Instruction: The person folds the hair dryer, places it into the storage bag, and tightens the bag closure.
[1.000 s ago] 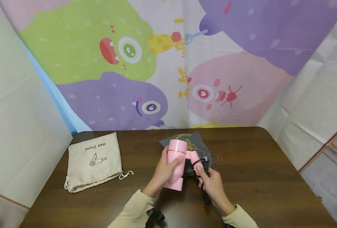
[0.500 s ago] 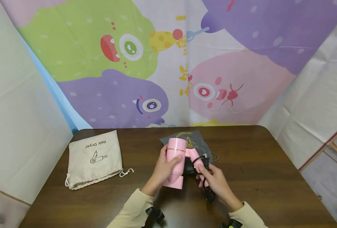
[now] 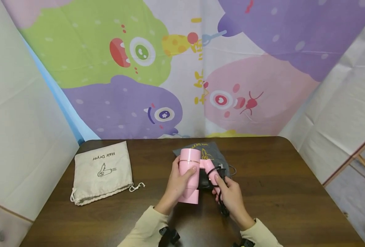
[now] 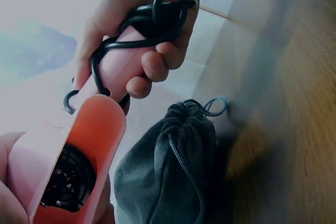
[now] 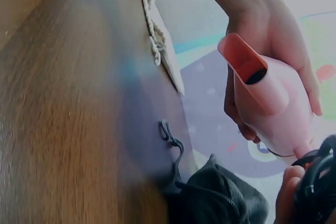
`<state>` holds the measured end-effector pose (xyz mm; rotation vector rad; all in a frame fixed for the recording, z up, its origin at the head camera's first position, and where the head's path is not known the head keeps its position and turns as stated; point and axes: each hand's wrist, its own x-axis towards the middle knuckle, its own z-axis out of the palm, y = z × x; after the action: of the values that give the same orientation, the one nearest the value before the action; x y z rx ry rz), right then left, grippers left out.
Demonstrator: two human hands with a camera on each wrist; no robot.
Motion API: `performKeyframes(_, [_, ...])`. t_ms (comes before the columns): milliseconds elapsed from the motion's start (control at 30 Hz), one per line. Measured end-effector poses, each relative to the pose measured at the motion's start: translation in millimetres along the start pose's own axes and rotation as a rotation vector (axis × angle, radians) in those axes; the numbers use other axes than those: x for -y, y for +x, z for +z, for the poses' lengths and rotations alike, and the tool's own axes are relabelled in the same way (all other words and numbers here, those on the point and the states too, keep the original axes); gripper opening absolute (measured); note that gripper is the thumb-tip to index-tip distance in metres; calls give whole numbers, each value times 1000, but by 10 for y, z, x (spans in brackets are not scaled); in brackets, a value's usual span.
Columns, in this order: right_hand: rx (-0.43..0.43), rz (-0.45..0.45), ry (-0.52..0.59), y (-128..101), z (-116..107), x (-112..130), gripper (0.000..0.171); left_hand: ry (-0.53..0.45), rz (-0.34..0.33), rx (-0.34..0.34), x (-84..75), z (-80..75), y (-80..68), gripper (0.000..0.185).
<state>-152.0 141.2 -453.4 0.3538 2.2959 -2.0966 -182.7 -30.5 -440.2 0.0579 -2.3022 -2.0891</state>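
Observation:
A pink hair dryer point(image 3: 189, 173) is held up over the table between both hands. My left hand point(image 3: 177, 183) grips its barrel, thumb across the near side. My right hand point(image 3: 230, 196) grips the handle point(image 4: 122, 66) together with the black cord point(image 4: 168, 22) wound round it. In the left wrist view the nozzle's open mouth shows a dark grille inside. Behind the dryer a dark grey drawstring pouch point(image 3: 214, 150) with a yellow hair dryer print lies on the table; the dryer partly hides it in the head view.
A cream drawstring bag point(image 3: 103, 175) printed "Hair Dryer" lies flat on the left of the brown wooden table point(image 3: 281, 192). Behind the table hangs a cartoon-printed cloth point(image 3: 133, 109), with pale cloth walls on both sides.
The dryer stays in both hands and has shifted slightly. My right hand moved a little outward, then back in, and the cord's hanging loop swung with it.

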Motion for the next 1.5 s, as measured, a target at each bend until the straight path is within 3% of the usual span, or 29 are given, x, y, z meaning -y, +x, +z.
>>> performKeyframes(233, [-33, 8, 64, -26, 66, 22, 38, 9, -15, -21, -28, 2, -9, 76])
performKeyframes(433, [-62, -7, 57, -70, 114, 27, 38, -21, -18, -52, 1, 43, -33, 74])
performKeyframes(800, [-211, -149, -9, -151, 379, -25, 25, -136, -30, -146, 54, 262, -146, 71])
performKeyframes(1233, [-113, -138, 14, -124, 372, -18, 32, -139, -37, -174, 56, 274, -158, 72])
performKeyframes(1500, [-69, -123, -38, -96, 330, 30, 30, -168, -68, -172, 69, 263, -153, 73])
